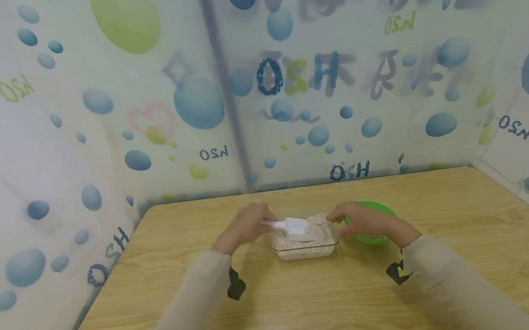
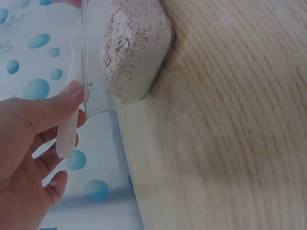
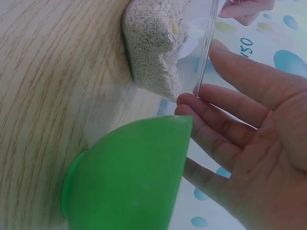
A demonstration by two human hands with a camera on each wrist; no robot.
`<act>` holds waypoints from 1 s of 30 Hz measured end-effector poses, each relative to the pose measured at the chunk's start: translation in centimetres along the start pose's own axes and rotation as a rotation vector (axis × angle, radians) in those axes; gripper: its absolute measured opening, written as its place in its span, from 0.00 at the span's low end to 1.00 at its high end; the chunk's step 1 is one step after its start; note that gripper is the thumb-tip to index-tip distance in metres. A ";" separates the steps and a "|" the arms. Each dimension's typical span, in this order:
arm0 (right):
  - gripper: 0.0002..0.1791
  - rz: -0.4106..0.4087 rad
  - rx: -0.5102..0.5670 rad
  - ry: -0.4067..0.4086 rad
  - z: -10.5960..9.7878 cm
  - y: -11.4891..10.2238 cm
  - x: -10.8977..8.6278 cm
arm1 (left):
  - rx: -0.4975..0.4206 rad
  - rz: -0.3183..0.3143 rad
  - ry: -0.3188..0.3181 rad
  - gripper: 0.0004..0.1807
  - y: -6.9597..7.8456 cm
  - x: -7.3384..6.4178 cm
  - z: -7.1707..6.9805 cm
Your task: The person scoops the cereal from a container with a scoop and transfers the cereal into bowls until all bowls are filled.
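A clear glass container (image 1: 305, 252) full of pale, rice-like grain (image 3: 153, 52) stands on the table. My left hand (image 1: 250, 223) pinches the handle of a white scoop (image 1: 296, 227) between thumb and fingers at the container's left end. The scoop's head lies over the grain, its handle crossing the rim. At the opposite end, my right hand (image 1: 366, 219) holds the container's rim, thumb and forefinger at its edge in the right wrist view. Just beside that hand is a green bowl (image 3: 129, 172), partly hidden by it in the head view.
The wooden table (image 1: 303, 302) bears the container and bowl near its far side. A pale wall covering (image 1: 273, 159) with blue and green drops rises behind the table's far edge, and similar covering stands to the left and right.
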State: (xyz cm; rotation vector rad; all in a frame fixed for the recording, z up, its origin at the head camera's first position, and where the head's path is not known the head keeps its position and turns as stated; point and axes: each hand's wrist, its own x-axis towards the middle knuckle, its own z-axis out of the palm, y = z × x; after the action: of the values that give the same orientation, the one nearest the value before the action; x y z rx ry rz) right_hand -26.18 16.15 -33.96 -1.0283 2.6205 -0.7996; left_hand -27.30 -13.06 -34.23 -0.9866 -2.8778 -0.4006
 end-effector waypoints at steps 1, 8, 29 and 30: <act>0.23 0.000 -0.002 0.000 0.0 0.0 0.0 | -0.001 0.005 0.002 0.10 0.0 0.0 0.0; 0.23 -0.011 0.002 0.003 -0.1 -0.1 0.0 | -0.014 0.041 -0.003 0.10 0.7 0.3 -0.1; 0.24 -0.018 0.015 0.004 0.1 0.2 0.0 | -0.042 -0.039 -0.127 0.10 2.8 1.3 0.6; 0.24 -0.015 0.018 0.004 0.1 0.2 0.0 | -0.038 -0.038 -0.124 0.09 2.8 1.3 0.6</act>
State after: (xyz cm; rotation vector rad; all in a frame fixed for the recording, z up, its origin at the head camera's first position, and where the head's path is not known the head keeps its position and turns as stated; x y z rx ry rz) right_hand -26.23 16.20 -34.14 -1.0434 2.6071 -0.8285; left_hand -26.59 -9.98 -34.00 -0.9985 -3.0142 -0.4128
